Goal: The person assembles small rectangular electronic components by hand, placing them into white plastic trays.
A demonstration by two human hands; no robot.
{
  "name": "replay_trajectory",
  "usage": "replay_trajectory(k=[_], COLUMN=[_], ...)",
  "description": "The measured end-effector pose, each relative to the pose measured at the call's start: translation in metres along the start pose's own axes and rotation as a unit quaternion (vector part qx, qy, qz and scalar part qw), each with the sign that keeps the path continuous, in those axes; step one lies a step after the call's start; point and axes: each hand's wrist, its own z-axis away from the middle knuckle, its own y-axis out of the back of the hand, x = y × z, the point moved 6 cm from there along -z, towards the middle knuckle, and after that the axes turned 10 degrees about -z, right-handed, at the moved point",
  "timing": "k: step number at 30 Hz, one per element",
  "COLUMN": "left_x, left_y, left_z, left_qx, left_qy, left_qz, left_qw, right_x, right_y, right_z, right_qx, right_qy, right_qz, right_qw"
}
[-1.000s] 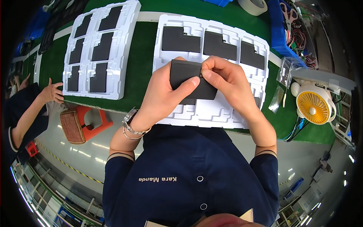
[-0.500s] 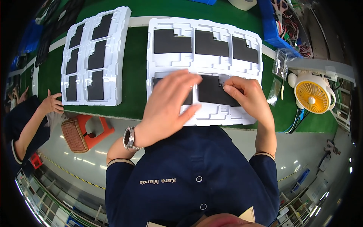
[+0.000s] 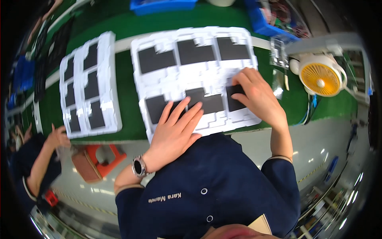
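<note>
A white moulded tray [image 3: 133, 85] lies before me with flat black notched pieces in two rows of three pockets. My left hand [image 3: 175, 127] rests with fingers spread over the near row. Its fingers cover part of the left piece [image 3: 155, 108] and reach the edge of the middle piece [image 3: 211, 104]. At the near right pocket, my right hand [image 3: 258, 95] curves over another black piece [image 3: 234, 98], thumb and index finger apart at its left side. The hand hides the rest of that piece. Three more black pieces [image 3: 195, 51] fill the far row.
A second white tray [image 3: 115, 79] of black pieces stands on the green table at left, another person's hand [image 3: 59, 136] at its near corner. On the right are a white-and-yellow fan [image 3: 321, 77] and clear plastic bags [image 3: 278, 53]. Blue bins [image 3: 258, 24] stand at the back.
My left hand has come down from above the tray onto the near row. My right hand has shifted from the middle piece to the near right piece. The view has tilted.
</note>
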Motion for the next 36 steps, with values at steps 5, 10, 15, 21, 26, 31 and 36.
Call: replay_trajectory(k=[5, 10, 15, 21, 26, 31, 36], left_x=[-0.012, -0.028, -0.054, -0.071, -0.072, -0.071, -0.067], left_y=[0.018, 0.010, 0.017, 0.020, 0.017, 0.023, 0.025], left_z=[-0.014, 0.003, 0.002, 0.010, 0.012, -0.002, -0.005], left_qx=[0.065, 0.113, 0.217, 0.270, 0.253, 0.216, 0.213], left_qy=[0.065, 0.165, 0.227, 0.263, 0.289, 0.291, 0.290], left_qz=[0.173, 0.425, 0.399, 0.449, 0.419, 0.422, 0.521], left_qw=[0.981, 0.883, 0.862, 0.811, 0.823, 0.831, 0.774], right_x=[-0.009, -0.072, -0.089, -0.068, -0.058, -0.045, -0.045], right_y=[0.008, -0.019, -0.024, -0.045, -0.059, -0.050, -0.047], right_z=[-0.011, -0.042, -0.053, -0.061, -0.065, -0.060, -0.066], right_qx=[-0.141, -0.072, 0.101, 0.078, 0.049, 0.001, -0.057], right_qy=[0.061, 0.173, 0.251, 0.167, 0.148, 0.038, 0.015], right_qz=[-0.058, -0.272, -0.286, -0.350, -0.411, -0.470, -0.469], right_qw=[0.986, 0.944, 0.919, 0.918, 0.898, 0.882, 0.881])
